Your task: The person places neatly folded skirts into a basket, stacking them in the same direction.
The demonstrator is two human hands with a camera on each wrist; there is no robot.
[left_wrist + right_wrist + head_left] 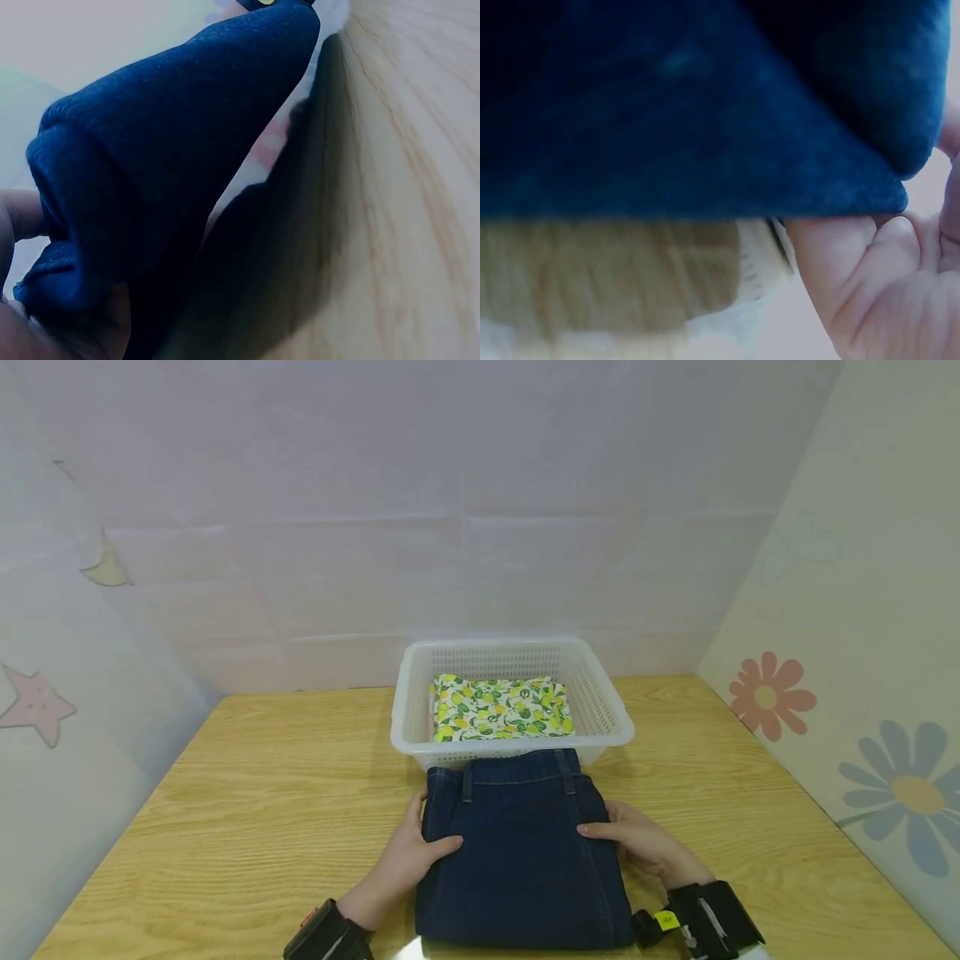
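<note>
1. The folded jeans [521,852] are dark blue denim, matt and finely woven.
2. Behind the jeans, the basket [600,706] is whitish perforated plastic.
3. The table [247,793] is smooth pale wood grain.

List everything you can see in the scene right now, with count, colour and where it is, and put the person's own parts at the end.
folded jeans: one, dark blue, on the table in front of the basket, waistband end toward it, lifted off the wood at both sides in the wrist views
basket: one, white perforated plastic, at the middle of the table toward the back wall
folded cloth: one, white with yellow and green lemon print, lying inside the basket
table: one, light wood grain, under everything
left hand: one, grips the left edge of the jeans, thumb on top
right hand: one, grips the right edge of the jeans, thumb on top
wrist cameras: two, black, one strapped on each wrist
</note>
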